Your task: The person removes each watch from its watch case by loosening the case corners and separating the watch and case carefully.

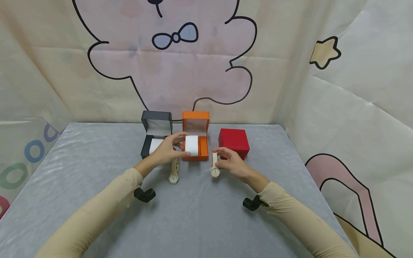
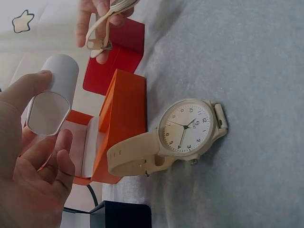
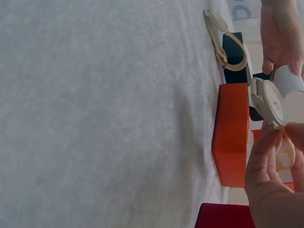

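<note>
My left hand (image 1: 165, 151) pinches a white watch cushion (image 1: 192, 146) between thumb and fingers, in front of the open orange watch box (image 1: 203, 150). In the left wrist view the cushion (image 2: 63, 78) appears as a smooth white roll with a flat end, above the table. My right hand (image 1: 235, 164) holds a beige wristwatch (image 1: 214, 172) by its strap, the round dial hanging lowest in the head view. In the right wrist view this watch (image 3: 270, 102) is close to the cushion. A second beige watch (image 2: 186, 127) lies on the table below my left hand, its strap buckled in a loop.
Left of the orange box stands an open dark grey watch box (image 1: 157, 116) with a white cushion (image 1: 155, 144) inside. A closed red box (image 1: 233, 140) sits to the right, just behind my right hand. Grey cloth covers the table (image 1: 193, 222); a printed curtain (image 1: 206, 79) hangs behind it.
</note>
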The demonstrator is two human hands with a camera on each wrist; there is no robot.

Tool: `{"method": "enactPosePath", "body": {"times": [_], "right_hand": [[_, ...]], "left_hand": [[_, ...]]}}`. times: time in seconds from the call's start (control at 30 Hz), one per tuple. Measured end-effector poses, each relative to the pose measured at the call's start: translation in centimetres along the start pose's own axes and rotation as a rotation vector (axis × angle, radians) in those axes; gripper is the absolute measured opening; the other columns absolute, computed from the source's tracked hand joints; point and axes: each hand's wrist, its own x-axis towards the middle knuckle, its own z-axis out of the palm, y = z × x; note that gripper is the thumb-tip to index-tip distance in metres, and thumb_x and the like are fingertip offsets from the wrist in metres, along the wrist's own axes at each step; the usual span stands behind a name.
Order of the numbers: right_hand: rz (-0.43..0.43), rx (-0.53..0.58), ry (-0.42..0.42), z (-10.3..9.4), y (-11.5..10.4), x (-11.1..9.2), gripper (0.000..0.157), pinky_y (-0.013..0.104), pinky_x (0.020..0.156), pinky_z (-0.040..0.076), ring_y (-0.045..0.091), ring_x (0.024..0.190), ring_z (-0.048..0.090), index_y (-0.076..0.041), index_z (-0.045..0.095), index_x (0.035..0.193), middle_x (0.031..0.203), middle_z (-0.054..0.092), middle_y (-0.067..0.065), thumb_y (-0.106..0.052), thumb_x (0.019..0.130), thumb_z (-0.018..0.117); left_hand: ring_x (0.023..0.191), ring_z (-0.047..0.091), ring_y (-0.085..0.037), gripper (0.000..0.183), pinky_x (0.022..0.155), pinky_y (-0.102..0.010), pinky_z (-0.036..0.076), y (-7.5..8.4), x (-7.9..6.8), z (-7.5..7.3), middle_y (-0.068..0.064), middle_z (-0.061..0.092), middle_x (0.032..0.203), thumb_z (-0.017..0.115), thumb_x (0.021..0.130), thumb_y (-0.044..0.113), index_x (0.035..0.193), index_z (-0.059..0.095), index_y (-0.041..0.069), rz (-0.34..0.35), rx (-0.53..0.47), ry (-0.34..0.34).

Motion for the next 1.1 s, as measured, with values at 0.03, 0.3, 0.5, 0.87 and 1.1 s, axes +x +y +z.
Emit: {"method": "enactPosePath", "body": {"times": [0.03,0.3,0.5,0.87,1.1], "right_hand": [[0.0,-0.001,-0.003,0.0,0.1,0.0,0.055,0.042,0.106,0.052,0.039,0.147,0.031,-0.001,0.043,0.148,0.158,0.039,0.018,-0.007,0.097,0.063],[-0.034,-0.018,-0.01,0.1,1.0,-0.3,0.052,0.03,0.1,0.053,0.039,0.146,0.032,0.003,0.044,0.146,0.155,0.041,0.021,-0.003,0.097,0.061],[-0.039,-0.009,-0.02,0.2,1.3,-0.5,0.05,0.022,0.094,0.054,0.038,0.147,0.032,0.004,0.043,0.145,0.157,0.039,0.022,0.0,0.097,0.059],[-0.026,-0.023,-0.051,0.4,1.9,-0.2,0.048,0.022,0.087,0.057,0.035,0.128,0.05,0.003,0.044,0.144,0.157,0.037,0.021,0.003,0.098,0.057],[-0.007,-0.005,-0.07,0.5,2.2,0.3,0.047,0.018,0.079,0.056,0.017,0.08,0.065,0.003,0.044,0.143,0.156,0.036,0.023,0.004,0.098,0.056]], "left_hand": [[0.104,0.065,-0.028,0.078,0.086,-0.035,0.049,0.0,0.0,0.0,-0.016,0.053,0.151,0.082,0.085,0.023,0.152,0.043,0.014,0.001,0.002,-0.002],[0.107,0.064,-0.03,0.079,0.089,-0.037,0.05,-0.4,0.4,0.1,-0.017,0.051,0.152,0.082,0.085,0.024,0.153,0.041,0.014,-0.008,-0.013,-0.01],[0.105,0.065,-0.028,0.078,0.089,-0.038,0.05,-0.6,0.6,0.3,-0.017,0.051,0.152,0.082,0.086,0.024,0.152,0.041,0.015,-0.011,-0.014,-0.01],[0.103,0.063,-0.025,0.078,0.086,-0.036,0.051,-0.6,0.8,0.3,-0.017,0.052,0.152,0.082,0.086,0.023,0.152,0.041,0.014,-0.028,-0.012,-0.006],[0.104,0.064,-0.025,0.077,0.087,-0.037,0.051,-0.5,0.8,0.3,-0.017,0.053,0.151,0.081,0.087,0.022,0.152,0.041,0.014,-0.032,-0.009,-0.007]]}}
